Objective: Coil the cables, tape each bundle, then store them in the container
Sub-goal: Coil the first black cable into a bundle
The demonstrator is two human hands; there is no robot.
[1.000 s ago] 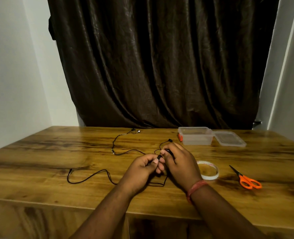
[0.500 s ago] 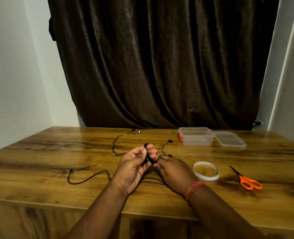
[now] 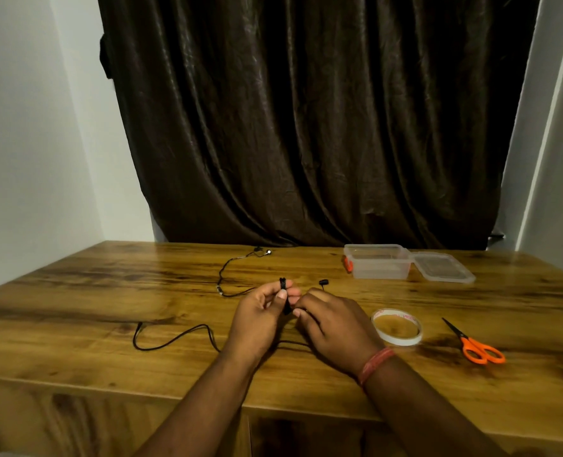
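Coiling step, first cable. My left hand (image 3: 260, 311) is raised just off the table (image 3: 75, 291), fingers curled, acting as the former: the black cable (image 3: 174, 339) is wound in a few tight turns around the fingers, with the small bundle (image 3: 284, 293) showing between fingertips and thumb. Holding it this way keeps the loops the same size and stops them springing apart.

My right hand (image 3: 333, 319) sits just beside it, fingers bent narrow; it appears to pinch and feed the strand toward the bundle, though the contact point is hidden behind the fingers. One earbud end (image 3: 323, 283) sticks up just past the right hand.

The uncoiled remainder trails left along the near side of the table and ends in a plug. A further strand (image 3: 227, 275) lies farther back toward the curtain (image 3: 306, 127); whether it is the same cable I cannot tell.

Tape roll (image 3: 397, 326) lies near on the right, orange scissors (image 3: 478, 346) beyond it to the right, both in easy reach for binding. Container (image 3: 377, 262) stands open at far right, lid (image 3: 443, 267) beside it, touching. Judgement: early; nothing taped or stored.
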